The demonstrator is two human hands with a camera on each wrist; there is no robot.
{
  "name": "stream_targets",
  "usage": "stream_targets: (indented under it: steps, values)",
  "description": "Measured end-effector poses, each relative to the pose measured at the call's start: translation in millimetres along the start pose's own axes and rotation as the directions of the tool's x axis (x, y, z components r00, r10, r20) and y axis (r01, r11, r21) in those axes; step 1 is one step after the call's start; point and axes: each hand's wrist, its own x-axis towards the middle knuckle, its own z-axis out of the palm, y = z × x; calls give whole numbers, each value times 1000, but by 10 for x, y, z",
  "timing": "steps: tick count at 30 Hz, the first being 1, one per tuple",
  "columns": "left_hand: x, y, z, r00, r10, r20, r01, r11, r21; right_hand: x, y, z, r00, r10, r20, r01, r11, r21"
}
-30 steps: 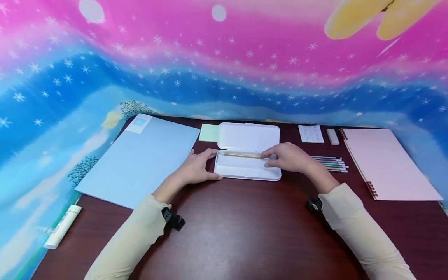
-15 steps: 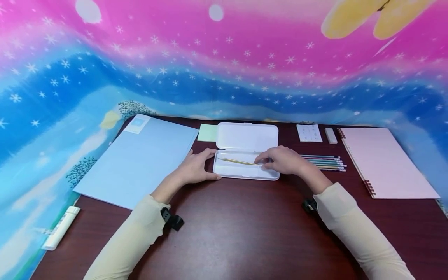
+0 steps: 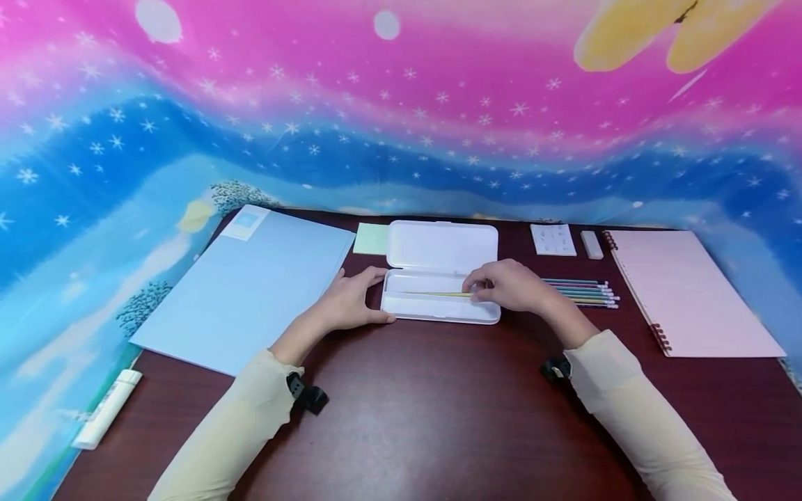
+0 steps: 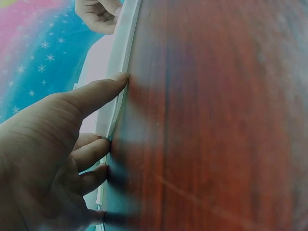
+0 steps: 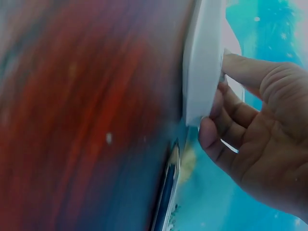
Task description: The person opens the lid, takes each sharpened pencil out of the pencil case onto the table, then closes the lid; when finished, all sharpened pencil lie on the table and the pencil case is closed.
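An open white pencil case [image 3: 438,309] lies on the table, its lid [image 3: 443,245] folded back. My left hand [image 3: 351,300] holds the left end of the case, thumb at the front corner and index finger at the back one. In the left wrist view the thumb [image 4: 103,94] presses the case's front edge. Inside the tray, a yellow pencil [image 3: 438,293] runs lengthwise. Its right end is in the curled fingers of my right hand [image 3: 510,285], which hide that tip. The right wrist view shows this hand [image 5: 260,110] over the case's right end.
Several pencils [image 3: 585,292] lie right of the case. Beyond are a small white pad [image 3: 554,239], an eraser [image 3: 592,245] and a pink spiral notebook [image 3: 695,296]. Leftward are green sticky notes [image 3: 371,239], a blue folder [image 3: 269,285] and a white tube [image 3: 108,409].
The right hand has moved the yellow pencil from the tray's back edge toward its middle; the pencil slanted midway and now runs nearly level. My left hand stays on the case.
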Motion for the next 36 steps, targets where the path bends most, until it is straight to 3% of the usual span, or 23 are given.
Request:
stream_targets:
  steps: [7, 14, 27, 36]
  values:
    - [12, 8, 12, 1000, -2, -4, 2, 1000, -2, -169, 202, -141, 985, -1, -172, 14, 997, 76]
    - [15, 8, 14, 1000, 3, 5, -3, 1000, 5, -419, 462, -255, 958, 69, -280, -27, 988, 150]
    - [10, -2, 4, 1000, -5, 13, 5, 1000, 8, -881, 795, -391, 927, 167, -336, -128, 982, 137]
    - [2, 11, 10, 1000, -1, 7, 1, 1000, 14, -1230, 1023, -405, 925, 257, -279, -221, 963, 152]
